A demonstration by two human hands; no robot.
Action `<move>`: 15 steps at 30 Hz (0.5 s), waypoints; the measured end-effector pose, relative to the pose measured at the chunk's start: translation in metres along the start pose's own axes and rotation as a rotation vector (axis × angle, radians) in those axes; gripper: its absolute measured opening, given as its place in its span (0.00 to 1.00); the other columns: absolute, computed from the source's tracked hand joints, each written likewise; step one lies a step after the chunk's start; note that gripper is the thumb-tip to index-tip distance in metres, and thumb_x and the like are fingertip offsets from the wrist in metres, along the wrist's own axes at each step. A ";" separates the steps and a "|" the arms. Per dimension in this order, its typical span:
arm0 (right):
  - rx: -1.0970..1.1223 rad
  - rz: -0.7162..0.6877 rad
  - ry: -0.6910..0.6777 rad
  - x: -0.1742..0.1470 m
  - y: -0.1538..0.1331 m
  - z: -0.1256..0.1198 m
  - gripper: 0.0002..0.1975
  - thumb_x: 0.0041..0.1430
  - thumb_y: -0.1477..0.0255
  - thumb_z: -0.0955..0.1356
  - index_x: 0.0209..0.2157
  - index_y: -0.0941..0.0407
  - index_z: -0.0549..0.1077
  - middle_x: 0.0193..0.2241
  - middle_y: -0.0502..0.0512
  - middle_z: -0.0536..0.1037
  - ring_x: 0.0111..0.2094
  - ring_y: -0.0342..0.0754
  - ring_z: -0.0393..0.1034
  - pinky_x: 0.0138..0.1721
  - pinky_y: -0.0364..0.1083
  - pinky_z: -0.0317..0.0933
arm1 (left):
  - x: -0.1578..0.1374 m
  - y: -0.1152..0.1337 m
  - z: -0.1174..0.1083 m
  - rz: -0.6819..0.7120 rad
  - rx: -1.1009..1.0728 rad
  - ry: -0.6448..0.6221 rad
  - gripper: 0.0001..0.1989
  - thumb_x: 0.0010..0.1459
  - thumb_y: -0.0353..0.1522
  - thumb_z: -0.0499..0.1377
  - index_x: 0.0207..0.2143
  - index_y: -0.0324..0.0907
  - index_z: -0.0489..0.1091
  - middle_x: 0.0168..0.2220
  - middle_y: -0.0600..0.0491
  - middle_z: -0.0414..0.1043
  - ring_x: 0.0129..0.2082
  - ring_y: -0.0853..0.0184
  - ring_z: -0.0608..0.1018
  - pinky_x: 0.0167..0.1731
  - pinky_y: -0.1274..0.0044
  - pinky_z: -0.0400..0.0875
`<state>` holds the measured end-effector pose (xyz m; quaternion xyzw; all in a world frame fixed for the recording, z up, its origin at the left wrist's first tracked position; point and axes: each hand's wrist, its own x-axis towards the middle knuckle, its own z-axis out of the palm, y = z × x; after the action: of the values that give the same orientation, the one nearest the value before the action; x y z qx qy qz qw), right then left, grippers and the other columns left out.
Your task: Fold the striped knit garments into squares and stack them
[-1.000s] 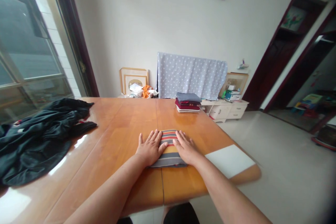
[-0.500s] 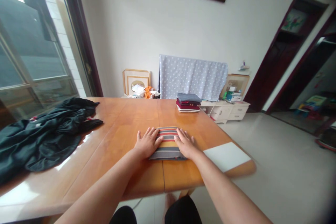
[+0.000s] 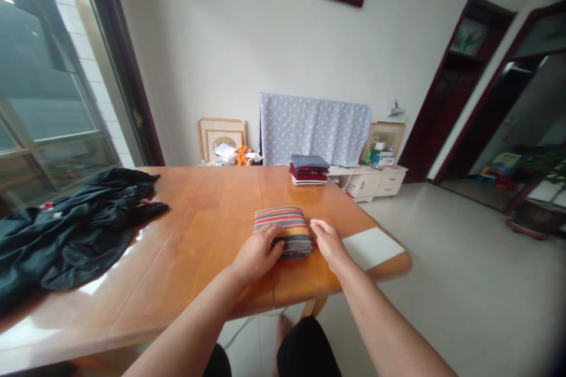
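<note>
A folded striped cloth (image 3: 289, 219), grey with red, yellow and pale bands, lies as a compact bundle near the table's front edge. My left hand (image 3: 262, 250) rests on its left front part, thumb apart from the fingers and palm down. Just off the right edge of the cloth is my right hand (image 3: 328, 241), turned on its side with fingers stretched out. I cannot see its thumb clearly, and a narrow strip of table shows between it and the cloth.
The wooden table (image 3: 207, 206) carries a stack of folded clothes (image 3: 309, 171) at the back and a crumpled black garment (image 3: 88, 230) on the left. A white sheet (image 3: 374, 247) lies near the right corner. Beyond stands a low white cabinet (image 3: 375, 184).
Both hands lay flat on the cloth before. My right hand has lifted off and turned on its side; my left fingers have drawn together. The cloth has turned slightly and the view has shifted.
</note>
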<state>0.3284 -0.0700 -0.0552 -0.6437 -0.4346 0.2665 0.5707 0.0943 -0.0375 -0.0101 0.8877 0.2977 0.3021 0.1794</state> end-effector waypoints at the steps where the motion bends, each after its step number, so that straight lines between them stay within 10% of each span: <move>1: 0.003 0.006 -0.010 -0.004 0.004 -0.002 0.21 0.61 0.60 0.63 0.51 0.55 0.74 0.53 0.60 0.77 0.55 0.56 0.71 0.56 0.53 0.64 | 0.001 0.004 0.005 0.018 0.009 -0.013 0.19 0.61 0.31 0.54 0.55 0.46 0.70 0.55 0.49 0.74 0.55 0.60 0.74 0.58 0.68 0.67; 9: -0.090 -0.223 -0.238 -0.036 0.000 -0.008 0.30 0.53 0.76 0.64 0.59 0.52 0.66 0.56 0.56 0.73 0.55 0.50 0.70 0.56 0.49 0.64 | 0.003 0.011 0.028 0.003 0.144 -0.039 0.25 0.55 0.31 0.59 0.56 0.46 0.67 0.57 0.48 0.72 0.57 0.56 0.72 0.58 0.65 0.65; 15: -0.333 -0.481 -0.104 -0.042 -0.007 -0.005 0.24 0.52 0.80 0.66 0.51 0.50 0.72 0.50 0.56 0.72 0.52 0.51 0.69 0.56 0.51 0.63 | 0.004 0.004 0.036 -0.050 0.216 -0.062 0.22 0.56 0.30 0.58 0.55 0.46 0.66 0.53 0.48 0.72 0.54 0.57 0.73 0.54 0.67 0.66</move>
<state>0.3108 -0.1093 -0.0541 -0.5927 -0.6411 0.0813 0.4807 0.1217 -0.0434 -0.0339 0.9030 0.3447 0.2363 0.0994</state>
